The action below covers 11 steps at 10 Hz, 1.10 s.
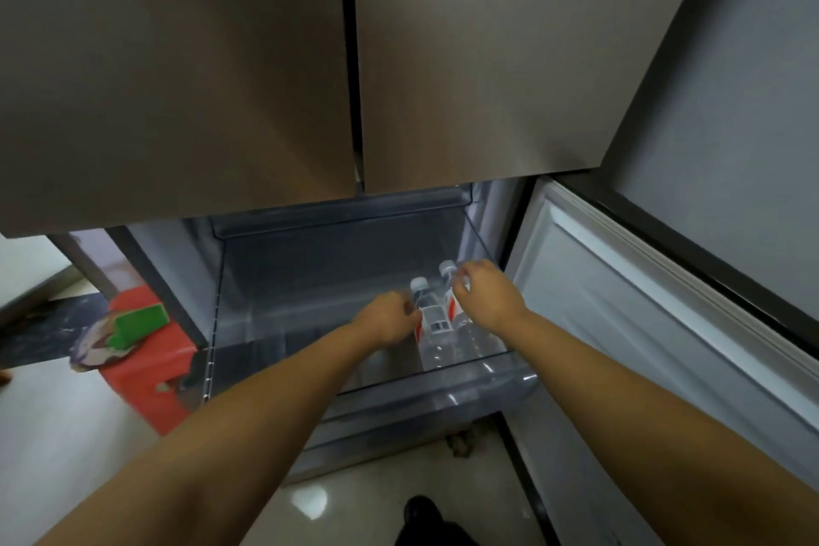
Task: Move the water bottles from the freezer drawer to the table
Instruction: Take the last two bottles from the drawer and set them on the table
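Bottles: we see two water bottles (pixel 436 324) lying side by side at the right of the freezer drawer (pixel 310 279).
Left hand (pixel 388 321): our fingers curl against the nearer bottle.
Right hand (pixel 485 295): we pinch the farther bottle's neck.

Two water bottles (pixel 432 324), two hands (pixel 390 321).

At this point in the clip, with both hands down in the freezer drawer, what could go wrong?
1. The two water bottles lie side by side, touching; pulling one could roll the other.
2. They sit tight in the freezer drawer's right corner, so the right hand has little room there.
3. The left hand seems to reach the bottle's side only; a smooth bottle may slip.
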{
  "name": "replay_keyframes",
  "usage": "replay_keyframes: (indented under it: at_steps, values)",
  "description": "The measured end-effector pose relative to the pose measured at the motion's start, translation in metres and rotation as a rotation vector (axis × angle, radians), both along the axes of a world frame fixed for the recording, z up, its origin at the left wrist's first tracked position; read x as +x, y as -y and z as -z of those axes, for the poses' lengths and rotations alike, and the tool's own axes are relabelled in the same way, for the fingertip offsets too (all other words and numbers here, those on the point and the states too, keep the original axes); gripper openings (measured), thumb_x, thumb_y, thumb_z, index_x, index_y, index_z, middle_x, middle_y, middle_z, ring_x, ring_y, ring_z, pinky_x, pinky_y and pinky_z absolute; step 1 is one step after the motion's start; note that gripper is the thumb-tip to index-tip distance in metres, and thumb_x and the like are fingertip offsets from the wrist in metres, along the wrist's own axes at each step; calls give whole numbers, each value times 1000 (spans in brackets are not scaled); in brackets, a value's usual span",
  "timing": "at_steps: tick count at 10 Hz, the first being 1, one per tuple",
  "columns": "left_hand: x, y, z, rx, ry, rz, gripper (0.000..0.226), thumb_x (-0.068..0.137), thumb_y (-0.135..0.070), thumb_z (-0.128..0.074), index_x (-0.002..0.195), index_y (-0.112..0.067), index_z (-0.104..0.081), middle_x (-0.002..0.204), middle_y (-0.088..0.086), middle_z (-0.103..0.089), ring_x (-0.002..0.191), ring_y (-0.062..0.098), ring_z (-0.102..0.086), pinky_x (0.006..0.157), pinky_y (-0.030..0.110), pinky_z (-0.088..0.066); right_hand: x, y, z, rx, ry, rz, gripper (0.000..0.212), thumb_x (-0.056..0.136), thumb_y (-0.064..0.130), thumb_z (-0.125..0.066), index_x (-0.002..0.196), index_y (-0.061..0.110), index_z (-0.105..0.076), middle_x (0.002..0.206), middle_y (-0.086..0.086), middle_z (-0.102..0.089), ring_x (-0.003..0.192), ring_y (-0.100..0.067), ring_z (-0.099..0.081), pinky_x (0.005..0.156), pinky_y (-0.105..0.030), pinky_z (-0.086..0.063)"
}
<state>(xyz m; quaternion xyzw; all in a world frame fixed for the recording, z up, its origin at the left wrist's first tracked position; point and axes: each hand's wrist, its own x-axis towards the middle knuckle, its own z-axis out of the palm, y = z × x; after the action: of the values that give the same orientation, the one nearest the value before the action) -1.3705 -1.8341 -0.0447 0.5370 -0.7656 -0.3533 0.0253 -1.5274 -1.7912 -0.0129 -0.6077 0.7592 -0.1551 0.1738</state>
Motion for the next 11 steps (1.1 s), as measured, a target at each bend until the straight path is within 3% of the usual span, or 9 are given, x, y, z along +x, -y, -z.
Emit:
replay_keyframes:
  at_steps: [2, 3, 4, 5, 6, 7, 8, 9, 11]
  values:
    - [-35, 19, 16, 292, -51, -101, 29, 96, -28, -52, 102, -2, -64, 111, 19, -63, 100, 29, -60, 81, 31, -45, -26, 46, 32, 276, 23, 38, 47, 97, 20, -41, 142, 8, -34, 136, -21, -48, 120, -37, -51, 97, -38, -43]
    - [-55, 19, 27, 459, -122, -271, 46, 91, -29, -61, 129, -5, -51, 121, 16, -55, 102, 23, -56, 79, 32, -48, -27, 59, 47, 389, 52, 60, 44, 96, 15, -43, 137, 0, -35, 129, -25, -52, 118, -39, -52, 95, -38, -42]
    - [-72, 21, 63, 501, -40, -386, 97, 83, -41, -69, 148, -4, -7, 145, 15, -35, 127, 30, -49, 98, 36, -48, -27, 68, 55, 425, 47, 96, 40, 95, 12, -43, 133, -3, -38, 131, -25, -49, 121, -39, -49, 97, -39, -41]
    - [-74, 22, 68, 496, -52, -432, 102, 76, -44, -75, 143, -5, -8, 141, 14, -41, 124, 30, -51, 99, 44, -49, -31, 75, 67, 471, 19, 121, 44, 96, 13, -45, 137, 0, -36, 139, -23, -43, 126, -38, -46, 101, -40, -41]
    - [-69, 21, 58, 522, -94, -377, 88, 85, -34, -69, 145, -3, -13, 146, 16, -33, 130, 31, -47, 105, 41, -44, -34, 75, 73, 470, -14, 117, 45, 95, 13, -49, 138, 4, -39, 139, -19, -45, 124, -35, -50, 100, -38, -44]
    - [-60, 22, 48, 496, -87, -386, 98, 82, -38, -72, 147, -3, -7, 148, 15, -30, 129, 33, -46, 103, 40, -45, -32, 70, 75, 492, 40, 100, 50, 92, 16, -54, 138, 4, -38, 138, -17, -46, 122, -33, -51, 98, -35, -44]
    - [-44, 33, 52, 493, -15, -436, 98, 78, -37, -75, 147, -9, -10, 143, 15, -38, 127, 34, -48, 100, 42, -47, -28, 68, 85, 556, 73, 99, 79, 79, 36, -65, 141, 5, -27, 140, -19, -43, 121, -35, -50, 97, -37, -47]
    - [-32, 39, 52, 448, 64, -460, 99, 74, -39, -75, 148, -14, -15, 140, 17, -44, 124, 36, -50, 95, 48, -51, -22, 65, 82, 638, 49, 105, 113, 81, 40, -70, 150, 10, 15, 154, -22, -20, 138, -38, -33, 112, -44, -34]
    - [-49, 19, 65, 433, 63, -489, 125, 78, -27, -73, 142, -30, 34, 150, 23, -24, 132, 39, -40, 109, 51, -37, -9, 68, 96, 622, -31, 190, 115, 83, 34, -71, 148, 19, 23, 153, -23, -22, 136, -40, -36, 110, -48, -36]
